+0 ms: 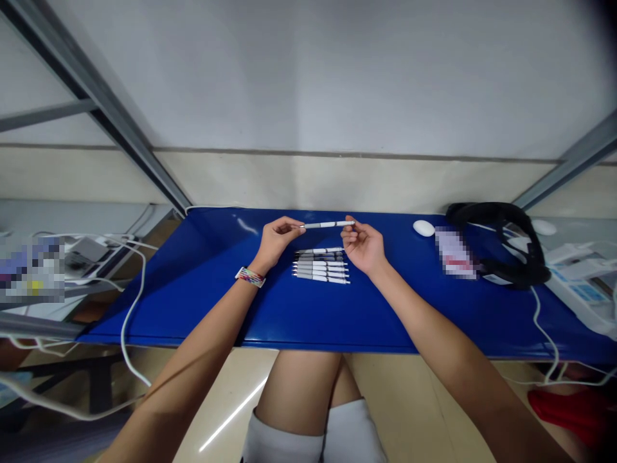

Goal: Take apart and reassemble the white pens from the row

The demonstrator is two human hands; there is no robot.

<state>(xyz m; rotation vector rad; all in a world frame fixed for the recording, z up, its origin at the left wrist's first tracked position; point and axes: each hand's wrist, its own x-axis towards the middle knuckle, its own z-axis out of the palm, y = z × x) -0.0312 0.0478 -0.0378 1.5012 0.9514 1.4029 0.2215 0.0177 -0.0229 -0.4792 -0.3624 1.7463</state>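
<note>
While both forearms reach in over the blue table [193, 315], a slim white pen [330, 225] stretches almost level between the two hands, just beyond a neat row of pens [321, 267]. From where I stand, the left hand [276, 239] has its thumb and forefinger pinched together at the pen's left end, where a bit of bright metal shows, and a multicoloured wristband [250, 276] circles that wrist. The right hand [365, 246] is turned partly palm up, its fingertips closed on the pen's other end and the remaining fingers curled in toward the palm; exactly how the thumb presses there I can't tell. Below the held pen, the row lies side by side on the tabletop, mostly white barrels, with darker ones toward the far side, and the right hand's curled fingers sit close to the row's far right corner. Off to the right, well apart from the hands, rest a smooth white oval object [423, 228], a packet [456, 253] whose face is blurred out, and a thick black strap [533, 247] bent into a loop. A white cable [137, 302] droops over the table's left side, and under the near edge I can see the person's thighs and pale shorts [357, 427] above a shiny floor [409, 399].
</note>
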